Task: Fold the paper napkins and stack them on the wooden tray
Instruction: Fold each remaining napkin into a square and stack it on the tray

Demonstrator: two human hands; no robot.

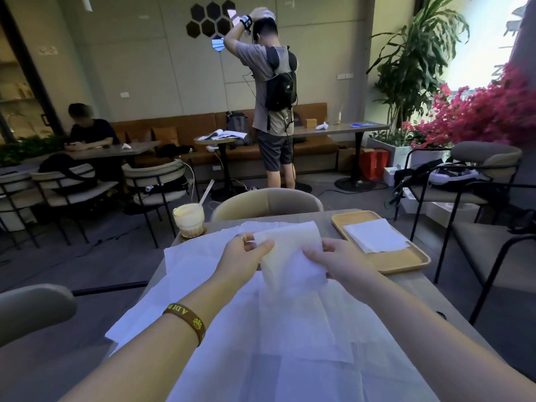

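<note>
Both hands hold one thin white paper napkin [290, 253] up off the table, likely so it can bend in half without dragging on the loose white napkins [261, 343] spread flat below. The left hand [246, 253] pinches its left edge with curled fingers, and the right hand [333, 256] grips its right side. The flat light wooden tray [406, 259] sits close by on the right, with folded white napkins [375, 235] already on it, an easy reach for stacking.
</note>
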